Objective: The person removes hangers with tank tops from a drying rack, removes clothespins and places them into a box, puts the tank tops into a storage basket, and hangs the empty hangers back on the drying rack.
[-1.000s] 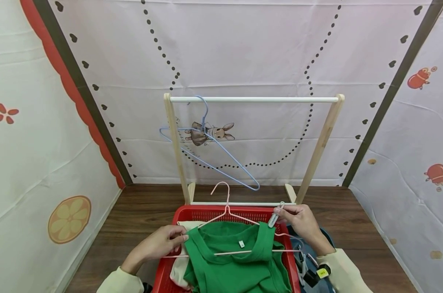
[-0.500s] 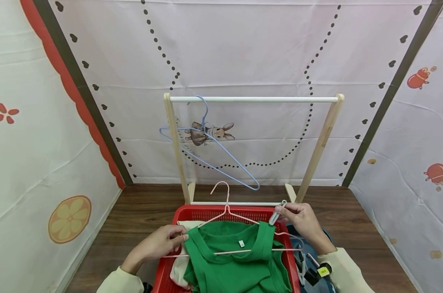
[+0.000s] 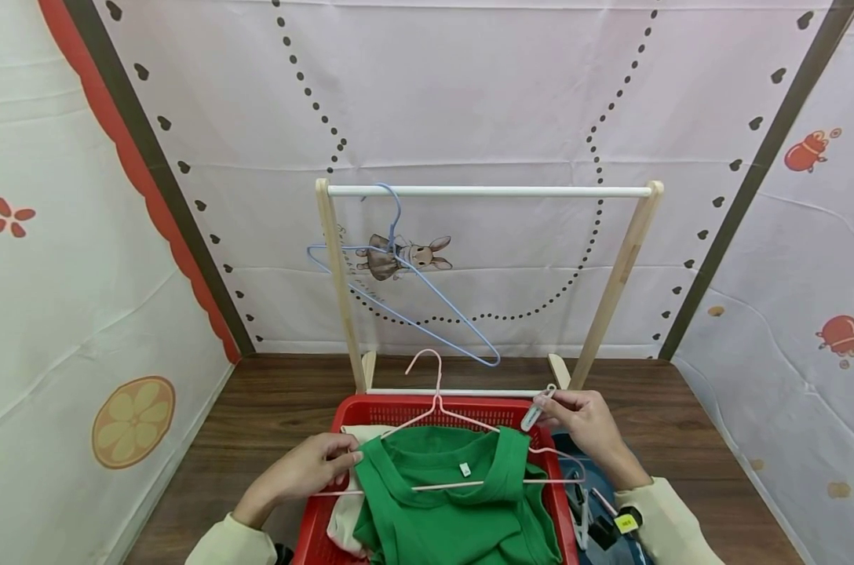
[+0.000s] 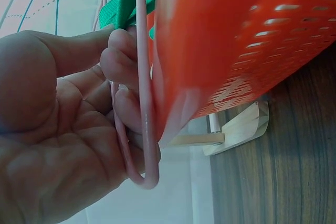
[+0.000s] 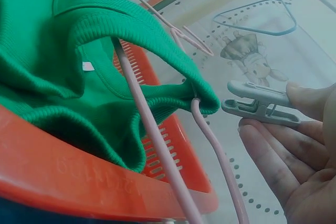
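A green tank top (image 3: 455,530) lies over a red basket (image 3: 565,522), its straps on a pink hanger (image 3: 438,392) whose hook points up. My left hand (image 3: 310,468) pinches the strap at the left; in the left wrist view its fingers curl at the hanger's end. Between thumb and fingers, my right hand (image 3: 588,428) holds a pale grey clothespin (image 3: 538,410). The right wrist view has this clothespin (image 5: 254,92) close beside the right strap, apart from it, its gripping end toward the cloth.
Behind the basket stands a wooden rack with a white rod (image 3: 505,191), and a blue hanger (image 3: 393,245) hangs from it. Cream cloth (image 3: 345,524) lies under the tank top. At the right, a blue container (image 3: 614,553) holds several clothespins (image 3: 582,527).
My right hand has moved slightly up and to the right with the clothespin, away from the strap. The left hand and tank top stay in place.
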Available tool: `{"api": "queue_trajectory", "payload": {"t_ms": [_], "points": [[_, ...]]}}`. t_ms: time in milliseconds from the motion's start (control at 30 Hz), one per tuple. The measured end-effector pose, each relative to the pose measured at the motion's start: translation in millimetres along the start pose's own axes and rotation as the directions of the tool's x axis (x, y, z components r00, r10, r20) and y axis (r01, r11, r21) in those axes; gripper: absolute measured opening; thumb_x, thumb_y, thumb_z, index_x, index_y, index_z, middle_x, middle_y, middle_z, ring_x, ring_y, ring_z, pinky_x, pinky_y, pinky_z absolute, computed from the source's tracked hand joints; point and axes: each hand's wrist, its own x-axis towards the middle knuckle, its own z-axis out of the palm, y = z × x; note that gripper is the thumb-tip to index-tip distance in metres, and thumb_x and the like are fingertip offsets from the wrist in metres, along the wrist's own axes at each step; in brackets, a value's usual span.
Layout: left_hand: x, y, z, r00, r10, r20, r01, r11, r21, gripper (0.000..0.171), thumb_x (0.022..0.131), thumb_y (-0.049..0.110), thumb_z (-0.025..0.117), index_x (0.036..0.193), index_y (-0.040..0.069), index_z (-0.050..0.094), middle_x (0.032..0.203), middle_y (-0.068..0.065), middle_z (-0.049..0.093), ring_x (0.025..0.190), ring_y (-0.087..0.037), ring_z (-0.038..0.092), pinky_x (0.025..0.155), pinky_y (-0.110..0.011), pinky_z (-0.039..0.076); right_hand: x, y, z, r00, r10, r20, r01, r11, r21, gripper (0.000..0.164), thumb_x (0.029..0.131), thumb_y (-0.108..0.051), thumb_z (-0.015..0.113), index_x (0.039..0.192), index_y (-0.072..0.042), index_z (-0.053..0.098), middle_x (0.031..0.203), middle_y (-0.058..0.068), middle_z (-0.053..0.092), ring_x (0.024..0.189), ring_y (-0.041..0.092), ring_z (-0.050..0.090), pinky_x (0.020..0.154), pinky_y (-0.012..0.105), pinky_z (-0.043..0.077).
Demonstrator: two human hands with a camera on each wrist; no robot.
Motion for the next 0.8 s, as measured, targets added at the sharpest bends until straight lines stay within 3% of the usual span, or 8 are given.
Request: {"api": "queue_trajectory", "payload": {"t_ms": [267, 567, 800], "points": [[0.6, -1.2, -0.4, 1.000, 0.004, -0.003, -0.004, 1.000, 0.013, 0.019, 0.102, 0.027, 0.056, 0.089, 0.016, 0.064, 0.067, 0.001, 0.055, 0.056, -0.007, 0.048, 0.052, -0.024, 0.041, -1.8, -1.6, -3.3, 1.000, -0.002, -0.004, 0.002, 1.000, 0.014, 0.034, 0.098, -0.015, 0.064, 0.109, 0.017, 0.065, 0.091, 0.026, 0.072, 0.078, 0.036, 0.073, 0.072, 0.036, 0.060], [-0.2, -0.8, -0.4, 1.000, 0.006, 0.008, -0.006, 1.000, -0.003, 0.020, 0.102, 0.027, 0.055, 0.089, 0.015, 0.063, 0.066, 0.002, 0.052, 0.055, -0.007, 0.045, 0.051, -0.023, 0.039, -5.9, -4.4, -8.1, 0.999, 0.017, -0.029, -0.017, 1.000, -0.014, 0.031, 0.098, -0.020, 0.064, 0.108, 0.009, 0.070, 0.092, 0.021, 0.073, 0.080, 0.032, 0.074, 0.077, 0.039, 0.059], [-0.2, -1.1, -0.4, 1.000, 0.015, 0.010, -0.015, 1.000, 0.000, 0.020, 0.103, 0.026, 0.054, 0.089, 0.015, 0.063, 0.065, 0.003, 0.051, 0.054, -0.006, 0.045, 0.051, -0.023, 0.039, -9.7, -7.4, -14.1, 0.997, 0.030, -0.066, -0.034, 0.998, -0.055, 0.031, 0.098, -0.020, 0.065, 0.110, 0.008, 0.070, 0.093, 0.018, 0.075, 0.080, 0.027, 0.074, 0.082, 0.030, 0.057]]}}
